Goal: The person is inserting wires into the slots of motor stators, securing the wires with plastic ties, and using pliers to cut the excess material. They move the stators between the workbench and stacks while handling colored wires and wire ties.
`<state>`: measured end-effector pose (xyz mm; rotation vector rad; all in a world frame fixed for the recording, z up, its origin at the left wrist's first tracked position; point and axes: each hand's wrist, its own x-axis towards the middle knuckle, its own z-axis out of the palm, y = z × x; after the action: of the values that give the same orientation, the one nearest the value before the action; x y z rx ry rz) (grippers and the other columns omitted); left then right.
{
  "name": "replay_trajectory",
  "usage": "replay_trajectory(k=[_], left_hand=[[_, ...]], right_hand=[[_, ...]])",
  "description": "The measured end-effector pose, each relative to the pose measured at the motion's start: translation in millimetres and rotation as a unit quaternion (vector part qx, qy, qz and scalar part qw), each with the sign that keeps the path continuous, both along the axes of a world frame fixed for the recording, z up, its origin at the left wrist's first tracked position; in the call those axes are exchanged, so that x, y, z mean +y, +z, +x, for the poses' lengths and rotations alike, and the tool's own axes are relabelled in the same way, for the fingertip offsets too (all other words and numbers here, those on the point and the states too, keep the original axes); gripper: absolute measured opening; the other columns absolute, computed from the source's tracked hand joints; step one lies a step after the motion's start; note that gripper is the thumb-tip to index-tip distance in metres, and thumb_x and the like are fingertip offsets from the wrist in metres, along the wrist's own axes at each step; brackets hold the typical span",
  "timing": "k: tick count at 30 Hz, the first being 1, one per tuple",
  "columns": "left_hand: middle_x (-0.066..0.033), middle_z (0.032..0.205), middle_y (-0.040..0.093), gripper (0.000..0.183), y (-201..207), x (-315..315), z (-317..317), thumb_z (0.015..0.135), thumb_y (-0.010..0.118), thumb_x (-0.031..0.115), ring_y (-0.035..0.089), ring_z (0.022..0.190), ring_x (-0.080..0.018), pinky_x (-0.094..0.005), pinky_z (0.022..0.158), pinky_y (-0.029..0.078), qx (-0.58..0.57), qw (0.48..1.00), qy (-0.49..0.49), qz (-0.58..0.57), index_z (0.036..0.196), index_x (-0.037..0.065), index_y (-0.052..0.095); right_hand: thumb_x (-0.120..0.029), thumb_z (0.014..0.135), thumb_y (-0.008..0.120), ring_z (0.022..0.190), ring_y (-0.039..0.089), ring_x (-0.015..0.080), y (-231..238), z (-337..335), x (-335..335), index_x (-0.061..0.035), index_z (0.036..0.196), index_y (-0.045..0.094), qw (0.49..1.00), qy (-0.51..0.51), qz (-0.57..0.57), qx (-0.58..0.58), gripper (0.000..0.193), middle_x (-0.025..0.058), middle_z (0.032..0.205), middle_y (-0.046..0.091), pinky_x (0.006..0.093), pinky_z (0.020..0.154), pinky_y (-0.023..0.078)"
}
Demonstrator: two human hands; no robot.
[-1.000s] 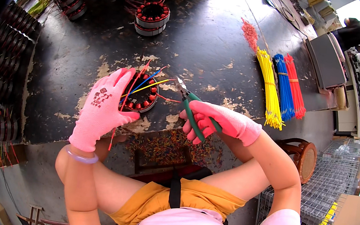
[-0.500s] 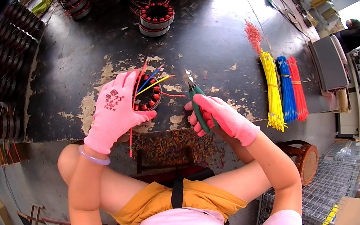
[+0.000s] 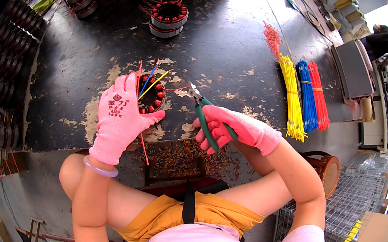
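My left hand (image 3: 119, 121), in a pink glove, grips the left side of a motor stator (image 3: 159, 98) at the table's near edge. Its thumb reaches over the near rim, and the glove hides much of the ring. Red windings line the stator. A blue wire (image 3: 149, 80) and a yellow wire (image 3: 155, 84) stick up from it, and a red wire hangs below my palm. My right hand (image 3: 237, 129), gloved too, holds green-handled wire cutters (image 3: 206, 128) with the handles spread. Their jaws are at a thin red lead (image 3: 177, 89) coming out of the stator's right side.
Another stator (image 3: 168, 19) stands farther back, with stacks of stators (image 3: 2, 71) at the left and far edges. To the right lie bundles of yellow wires (image 3: 292, 99), blue wires (image 3: 308, 94) and red wires (image 3: 319, 98), below a pile of small red pieces (image 3: 272, 39). A person (image 3: 383, 43) is at far right.
The cutters have moved left and slightly down, bringing their jaws to the red lead, and their handles have spread. My left hand and the stator have shifted a little left.
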<state>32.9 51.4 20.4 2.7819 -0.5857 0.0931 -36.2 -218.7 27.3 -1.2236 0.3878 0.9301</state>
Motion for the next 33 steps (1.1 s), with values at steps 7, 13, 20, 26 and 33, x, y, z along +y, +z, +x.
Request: replay_trajectory(k=[7,13,20,26,33], left_hand=[[-0.0191,0.128,0.059,0.101,-1,0,0,0.065,0.092,0.046,0.062,0.114,-0.0368,-0.0442,0.097,0.051,-0.005,1.000,-0.008,-0.006,0.141,-0.003,0.047],[-0.0183,0.130,0.058,0.102,0,7,0,0.065,0.091,0.046,0.061,0.117,-0.0351,-0.0433,0.099,0.050,0.003,1.000,-0.008,-0.015,0.142,-0.002,0.047],[-0.0188,0.131,0.058,0.099,10,66,-3,0.063,0.093,0.039,0.063,0.114,-0.0371,-0.0441,0.096,0.052,0.038,0.998,0.050,0.018,0.141,-0.001,0.047],[-0.0171,0.131,0.058,0.097,19,103,-4,0.065,0.091,0.039,0.061,0.116,-0.0360,-0.0439,0.099,0.050,0.056,0.996,0.060,0.035,0.142,0.001,0.047],[-0.0186,0.129,0.057,0.098,3,108,-4,0.063,0.091,0.034,0.061,0.113,-0.0388,-0.0453,0.096,0.050,0.031,0.999,0.033,0.007,0.141,-0.001,0.045]], right_hand=[[-0.049,0.104,0.053,0.066,0.066,0.0135,5,-2,14,0.0000,0.112,0.064,0.994,-0.016,-0.092,-0.060,0.051,0.0051,0.081,0.068,0.0276,0.059,0.056],[-0.053,0.100,0.060,0.072,0.068,0.0186,16,-11,10,0.0001,0.121,0.059,0.995,-0.075,-0.054,-0.042,0.057,0.0091,0.089,0.069,0.0327,0.065,0.058],[-0.060,0.095,0.056,0.097,0.067,0.0298,67,40,40,-0.0059,0.120,0.060,0.856,0.183,-0.414,-0.251,0.060,0.0161,0.103,0.069,0.0392,0.089,0.052],[-0.063,0.085,0.058,0.118,0.065,0.0339,21,185,178,0.0013,0.126,0.060,0.652,0.186,-0.567,-0.468,0.076,0.0226,0.125,0.065,0.0431,0.100,0.050],[-0.045,0.089,0.065,0.119,0.058,0.0339,-73,224,196,-0.0042,0.122,0.063,0.527,0.027,-0.515,-0.675,0.052,0.0139,0.126,0.062,0.0506,0.104,0.043]])
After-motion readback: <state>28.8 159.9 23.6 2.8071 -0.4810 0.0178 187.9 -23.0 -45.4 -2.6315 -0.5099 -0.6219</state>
